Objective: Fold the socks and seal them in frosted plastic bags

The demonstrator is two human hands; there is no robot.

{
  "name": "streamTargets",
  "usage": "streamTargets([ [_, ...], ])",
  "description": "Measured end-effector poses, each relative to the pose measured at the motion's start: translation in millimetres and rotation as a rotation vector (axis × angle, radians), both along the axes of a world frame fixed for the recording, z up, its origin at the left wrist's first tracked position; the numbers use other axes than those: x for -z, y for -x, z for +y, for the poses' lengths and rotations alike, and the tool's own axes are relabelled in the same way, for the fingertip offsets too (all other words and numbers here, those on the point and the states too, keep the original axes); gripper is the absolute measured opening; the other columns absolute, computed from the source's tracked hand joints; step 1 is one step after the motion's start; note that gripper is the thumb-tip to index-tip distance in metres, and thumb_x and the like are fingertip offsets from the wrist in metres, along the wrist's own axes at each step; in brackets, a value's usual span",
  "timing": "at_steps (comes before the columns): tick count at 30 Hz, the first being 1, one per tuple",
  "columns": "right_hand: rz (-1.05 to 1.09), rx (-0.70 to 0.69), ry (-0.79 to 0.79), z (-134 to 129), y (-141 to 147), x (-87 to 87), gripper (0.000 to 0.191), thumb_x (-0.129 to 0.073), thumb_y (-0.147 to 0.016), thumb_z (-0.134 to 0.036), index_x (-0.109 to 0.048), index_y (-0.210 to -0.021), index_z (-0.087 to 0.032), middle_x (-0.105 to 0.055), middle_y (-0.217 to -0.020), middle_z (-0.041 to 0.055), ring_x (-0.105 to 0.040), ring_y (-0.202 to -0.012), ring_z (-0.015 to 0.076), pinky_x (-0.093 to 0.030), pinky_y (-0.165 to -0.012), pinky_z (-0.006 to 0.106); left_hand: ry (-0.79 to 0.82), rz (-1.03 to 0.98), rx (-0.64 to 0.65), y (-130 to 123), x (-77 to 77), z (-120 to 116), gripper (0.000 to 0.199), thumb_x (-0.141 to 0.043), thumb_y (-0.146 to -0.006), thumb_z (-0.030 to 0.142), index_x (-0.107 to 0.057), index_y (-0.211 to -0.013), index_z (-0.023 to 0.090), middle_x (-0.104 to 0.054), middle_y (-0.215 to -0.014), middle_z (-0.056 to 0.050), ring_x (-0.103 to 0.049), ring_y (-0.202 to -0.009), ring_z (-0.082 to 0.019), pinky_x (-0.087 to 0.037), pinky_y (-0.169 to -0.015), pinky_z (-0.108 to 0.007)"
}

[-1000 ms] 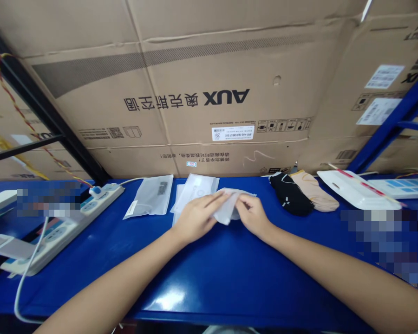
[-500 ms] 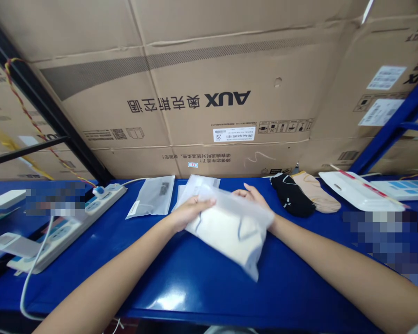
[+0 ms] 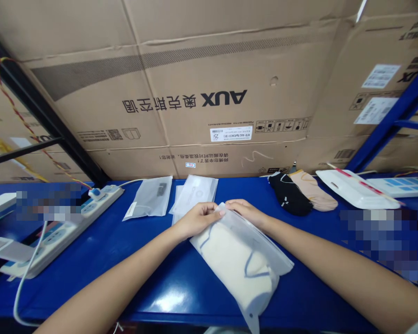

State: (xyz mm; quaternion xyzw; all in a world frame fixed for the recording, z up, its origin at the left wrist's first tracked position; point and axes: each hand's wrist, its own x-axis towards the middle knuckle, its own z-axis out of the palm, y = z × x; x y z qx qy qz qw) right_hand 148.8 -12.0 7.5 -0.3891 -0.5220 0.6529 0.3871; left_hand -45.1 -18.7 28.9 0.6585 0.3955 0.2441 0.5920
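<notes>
On a glossy blue bench (image 3: 299, 301), the left hand (image 3: 197, 220) and right hand (image 3: 245, 212) pinch the upper edge of a frosted plastic bag (image 3: 275, 262), which lies flat, holding folded cream fabric (image 3: 230, 264).

Frosted zip bag (image 3: 238, 264): bottom corner runs off the frame edge. Contents blurred through the film, pale fabric with blue trim, item type unclear. Left hand (image 3: 198, 220) and right hand (image 3: 245, 211) cover the bag's top edge, so can't tell if it's sealed. Pixelated patch (image 3: 48, 204) left of bag and pixelated patch (image 3: 379, 241) right of bag: unreadable. White object (image 3: 0, 202) far left of bag is cut off. Carton label (image 3: 231, 134) beyond bag: print too small.
</notes>
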Motion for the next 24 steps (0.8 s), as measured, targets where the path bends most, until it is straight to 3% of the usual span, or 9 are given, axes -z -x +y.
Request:
streamTargets([
  [2,-0.019,-0.003,-0.005,-3,1,-1.8,0.039,-0.072,-0.068,-0.053,-0.053,-0.067,-0.018,-0.048,-0.058,-0.0066,-0.04,-0.053,0.0086,-0.03,-0.051,0.021,-0.007,0.02,0.046,0,1.0,-1,0.049,-0.066,-0.077,0.064,-0.059,-0.079,0.016,-0.052,-0.063,0.003,-0.043,-0.053,-0.009,-0.034,-0.05,-0.02],
  [5,-0.027,-0.017,-0.012,-5,3,-3.1,0.045,-0.075,-0.065,-0.057,-0.052,-0.067,-0.018,-0.048,-0.058,-0.0069,-0.04,-0.052,0.0079,-0.029,-0.051,0.021,-0.041,0.039,0.017,-1,3.8,-2,0.052,-0.059,-0.08,0.068,-0.056,-0.073,0.017,-0.046,-0.06,0.004,-0.039,-0.053,-0.009,-0.031,-0.049,-0.021],
  [13,0.127,-0.07,0.08,-1,3,-0.2,0.041,-0.079,-0.064,-0.047,-0.05,-0.065,-0.018,-0.047,-0.056,-0.0078,-0.039,-0.049,0.0072,-0.028,-0.048,0.02,-0.203,0.149,-0.05,3,0.9,9,0.054,-0.051,-0.08,0.071,-0.05,-0.068,0.019,-0.037,-0.056,0.006,-0.031,-0.05,-0.01,-0.025,-0.047,-0.022],
  [15,0.131,-0.083,0.085,1,0,1.1,0.037,-0.078,-0.065,-0.043,-0.05,-0.065,-0.018,-0.046,-0.054,-0.0079,-0.04,-0.048,0.0069,-0.028,-0.047,0.02,-0.307,0.176,-0.148,14,-5.6,19,0.051,-0.049,-0.082,0.068,-0.049,-0.066,0.019,-0.039,-0.056,0.004,-0.035,-0.052,-0.011,-0.027,-0.048,-0.023],
  [17,0.15,-0.11,0.091,4,-3,1.9,0.034,-0.075,-0.067,-0.04,-0.049,-0.064,-0.019,-0.044,-0.051,-0.0087,-0.037,-0.043,0.0061,-0.025,-0.043,0.02,-0.468,0.227,-0.328,30,-16.4,31,0.046,-0.047,-0.084,0.061,-0.049,-0.065,0.02,-0.044,-0.058,0.002,-0.04,-0.056,-0.014,-0.031,-0.052,-0.024],
  [20,0.206,-0.241,0.11,6,-7,1.2,0.031,-0.068,-0.074,-0.041,-0.045,-0.066,-0.021,-0.04,-0.045,-0.0098,-0.031,-0.035,0.0063,-0.019,-0.037,0.021,-0.682,0.36,-0.575,55,-38.2,44,0.038,-0.044,-0.088,0.051,-0.048,-0.064,0.02,-0.048,-0.06,0.001,-0.046,-0.062,-0.016,-0.032,-0.056,-0.025],
  [24,0.245,-0.307,0.065,5,-5,1.3,0.033,-0.068,-0.08,-0.042,-0.044,-0.068,-0.021,-0.042,-0.045,-0.0088,-0.037,-0.036,0.0069,-0.022,-0.038,0.02,-0.885,0.473,-0.632,69,-63.4,40,0.04,-0.042,-0.092,0.045,-0.037,-0.06,0.021,-0.039,-0.054,0.003,-0.04,-0.056,-0.013,-0.028,-0.054,-0.025],
])
